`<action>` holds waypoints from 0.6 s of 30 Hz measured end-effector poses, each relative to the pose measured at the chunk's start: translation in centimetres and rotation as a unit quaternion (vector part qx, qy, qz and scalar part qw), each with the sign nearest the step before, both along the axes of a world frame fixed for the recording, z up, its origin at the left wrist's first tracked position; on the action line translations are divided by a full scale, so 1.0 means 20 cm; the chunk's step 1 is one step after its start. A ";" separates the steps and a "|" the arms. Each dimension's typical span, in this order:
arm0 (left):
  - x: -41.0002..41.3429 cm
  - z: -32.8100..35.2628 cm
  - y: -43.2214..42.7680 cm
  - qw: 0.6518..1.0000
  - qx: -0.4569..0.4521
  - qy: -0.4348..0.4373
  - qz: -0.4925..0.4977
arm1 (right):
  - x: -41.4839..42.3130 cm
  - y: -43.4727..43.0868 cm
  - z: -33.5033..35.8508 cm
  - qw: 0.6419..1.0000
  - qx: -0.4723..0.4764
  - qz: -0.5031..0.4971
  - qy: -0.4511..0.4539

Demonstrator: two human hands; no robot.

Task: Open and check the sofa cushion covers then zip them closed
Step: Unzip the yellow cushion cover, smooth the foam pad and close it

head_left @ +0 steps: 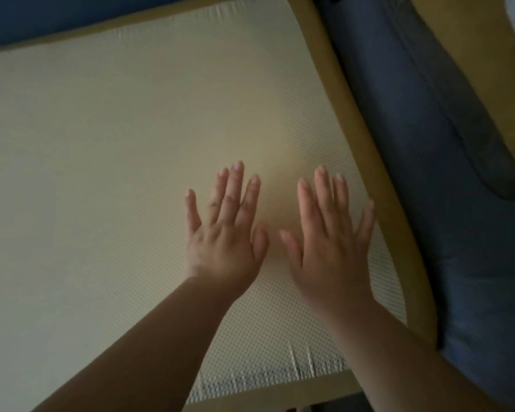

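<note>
Left hand and right hand lie side by side, fingers straight and spread, palms seemingly pressing the cream dotted cushion. Its tan border sits at 2 o'clock, with a blue sofa cushion beyond at 3 o'clock.

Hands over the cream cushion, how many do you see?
2. The left hand is spread flat near the middle of the cushion; the right hand is beside it, nearer the tan edge. None seem hidden.
</note>
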State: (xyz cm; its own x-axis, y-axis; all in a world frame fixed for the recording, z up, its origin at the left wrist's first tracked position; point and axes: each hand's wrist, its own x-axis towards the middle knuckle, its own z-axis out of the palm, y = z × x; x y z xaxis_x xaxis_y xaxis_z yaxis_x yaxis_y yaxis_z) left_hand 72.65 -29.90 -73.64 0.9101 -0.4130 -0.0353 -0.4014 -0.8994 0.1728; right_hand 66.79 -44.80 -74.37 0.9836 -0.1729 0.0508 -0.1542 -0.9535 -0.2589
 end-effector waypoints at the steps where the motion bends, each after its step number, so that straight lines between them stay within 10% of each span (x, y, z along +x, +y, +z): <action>1: -0.04 -0.02 0.06 1.000 0.009 0.010 0.008 | -0.04 0.06 -0.01 1.000 -0.004 0.025 0.012; 18: -0.08 0.06 0.69 0.989 -0.102 0.007 0.104 | 0.06 0.76 0.07 0.997 0.036 0.062 -0.018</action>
State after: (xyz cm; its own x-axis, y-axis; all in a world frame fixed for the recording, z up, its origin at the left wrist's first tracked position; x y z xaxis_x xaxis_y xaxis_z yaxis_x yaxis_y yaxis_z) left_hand 71.02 -16.18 -72.39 0.9760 -0.2170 0.0159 -0.2078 -0.9080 0.3638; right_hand 67.96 -29.52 -72.97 0.9954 -0.0546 0.0788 -0.0256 -0.9435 -0.3305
